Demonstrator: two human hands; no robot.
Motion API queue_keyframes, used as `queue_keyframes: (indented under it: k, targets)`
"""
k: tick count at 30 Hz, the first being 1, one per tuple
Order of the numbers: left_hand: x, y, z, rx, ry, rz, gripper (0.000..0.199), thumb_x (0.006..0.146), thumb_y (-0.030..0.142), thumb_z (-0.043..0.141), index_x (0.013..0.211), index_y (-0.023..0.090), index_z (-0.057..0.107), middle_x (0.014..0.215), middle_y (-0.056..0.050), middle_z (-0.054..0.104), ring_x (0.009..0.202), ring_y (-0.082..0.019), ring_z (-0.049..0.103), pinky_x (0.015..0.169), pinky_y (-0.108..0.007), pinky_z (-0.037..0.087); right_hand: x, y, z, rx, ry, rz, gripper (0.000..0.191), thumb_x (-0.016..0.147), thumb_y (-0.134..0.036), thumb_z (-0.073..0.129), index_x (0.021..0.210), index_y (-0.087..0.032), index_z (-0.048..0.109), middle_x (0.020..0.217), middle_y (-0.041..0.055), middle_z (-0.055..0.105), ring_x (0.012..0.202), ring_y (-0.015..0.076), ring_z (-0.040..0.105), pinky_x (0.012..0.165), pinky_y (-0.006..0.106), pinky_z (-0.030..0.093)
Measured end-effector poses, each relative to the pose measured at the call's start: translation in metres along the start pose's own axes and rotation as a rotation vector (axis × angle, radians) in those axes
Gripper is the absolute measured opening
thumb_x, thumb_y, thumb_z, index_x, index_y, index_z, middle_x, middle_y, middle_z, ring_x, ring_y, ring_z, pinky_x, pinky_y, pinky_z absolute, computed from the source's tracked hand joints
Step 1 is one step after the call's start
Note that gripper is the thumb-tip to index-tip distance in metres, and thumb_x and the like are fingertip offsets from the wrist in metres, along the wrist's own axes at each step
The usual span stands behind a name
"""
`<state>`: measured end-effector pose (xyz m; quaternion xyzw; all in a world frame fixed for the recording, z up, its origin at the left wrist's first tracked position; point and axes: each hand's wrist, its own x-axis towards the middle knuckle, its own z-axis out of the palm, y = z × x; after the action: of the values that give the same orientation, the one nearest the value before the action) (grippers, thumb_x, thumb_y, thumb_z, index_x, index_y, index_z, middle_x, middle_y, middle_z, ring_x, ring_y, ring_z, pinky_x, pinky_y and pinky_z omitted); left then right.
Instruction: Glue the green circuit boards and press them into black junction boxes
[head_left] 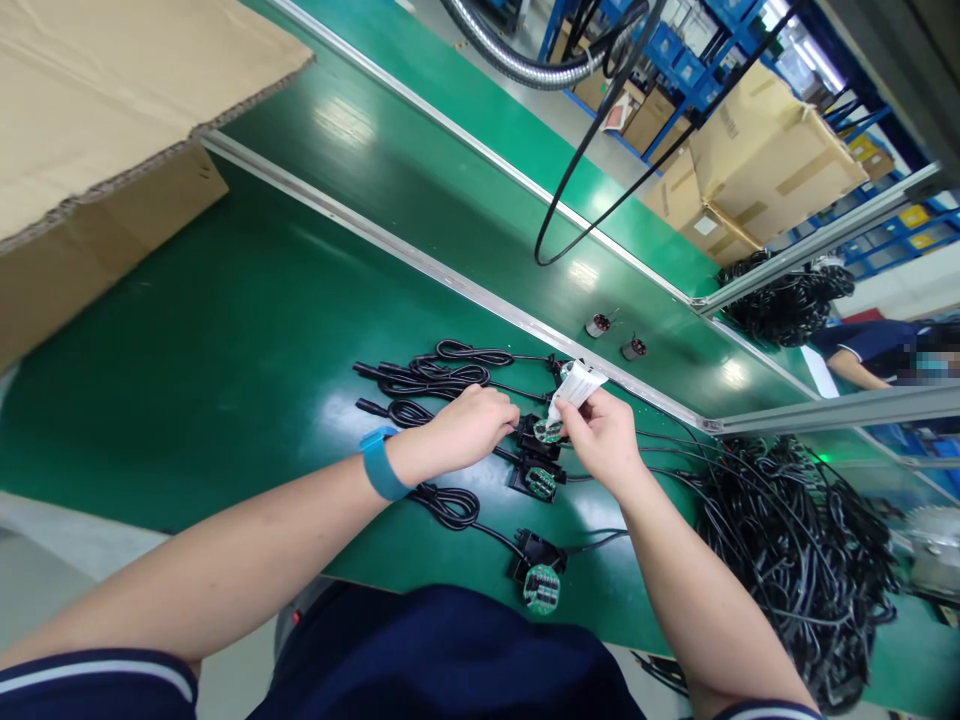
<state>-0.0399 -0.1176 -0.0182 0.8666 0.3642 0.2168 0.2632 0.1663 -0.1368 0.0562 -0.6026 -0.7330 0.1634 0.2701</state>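
Note:
In the head view my right hand is closed round a small white squeeze tube, its narrow end pointing down at a round green circuit board. My left hand is closed beside that board's black housing; whatever its fingertips pinch is hidden. Nearer me lie another circuit board in a black housing and a third board next to its open housing. Coiled black cables run left from the housings.
A big tangle of black cables covers the right of the green table. An open cardboard box stands at the left. Behind the metal rail lie two small cylindrical parts. Another person is at the far right.

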Motion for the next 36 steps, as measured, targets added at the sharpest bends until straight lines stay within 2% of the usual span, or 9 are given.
queue_keyframes:
  k: [12,19,28,32,36]
  targets:
    - [0.0,0.001,0.0,0.037,0.0,0.008,0.02,0.095,0.016,0.05,0.087,0.019,0.068,0.086,-0.005,0.066,0.089,-0.021,0.061,0.082,-0.034,0.039,0.007,0.0,0.001,-0.051,-0.058,-0.064,0.015,0.087,-0.031,0.059,0.078,-0.02,0.063,0.063,0.0013,0.064,0.06,0.0166,0.061,0.057,0.027,0.045]
    - [-0.001,0.001,-0.001,0.02,-0.014,0.002,0.018,0.094,0.015,0.052,0.086,0.018,0.067,0.088,-0.004,0.067,0.09,-0.021,0.061,0.082,-0.035,0.039,0.007,-0.001,-0.006,-0.079,-0.073,-0.024,0.018,0.088,-0.031,0.059,0.075,-0.02,0.06,0.06,0.0002,0.06,0.055,0.0147,0.056,0.054,0.025,0.039]
    - [-0.001,0.0,0.001,0.023,0.009,0.01,0.018,0.094,0.014,0.052,0.087,0.019,0.068,0.088,-0.004,0.068,0.089,-0.021,0.061,0.082,-0.035,0.04,0.004,0.002,-0.014,-0.067,-0.039,0.012,0.017,0.088,-0.033,0.058,0.079,-0.019,0.063,0.061,0.0016,0.061,0.058,0.0171,0.059,0.057,0.027,0.043]
    - [-0.001,-0.001,0.002,0.022,0.023,0.017,0.018,0.093,0.014,0.052,0.087,0.019,0.068,0.087,-0.004,0.067,0.089,-0.021,0.061,0.081,-0.035,0.04,-0.001,-0.004,-0.016,-0.053,-0.009,0.017,0.019,0.088,-0.034,0.059,0.079,-0.019,0.065,0.062,0.002,0.062,0.058,0.0169,0.059,0.057,0.027,0.043]
    - [0.0,-0.001,0.002,0.021,0.007,0.009,0.017,0.093,0.014,0.053,0.086,0.019,0.069,0.087,-0.004,0.067,0.09,-0.022,0.061,0.081,-0.035,0.041,-0.005,-0.013,-0.012,-0.028,-0.046,-0.019,0.019,0.088,-0.033,0.06,0.077,-0.019,0.063,0.062,0.0017,0.062,0.059,0.0164,0.059,0.056,0.026,0.043]
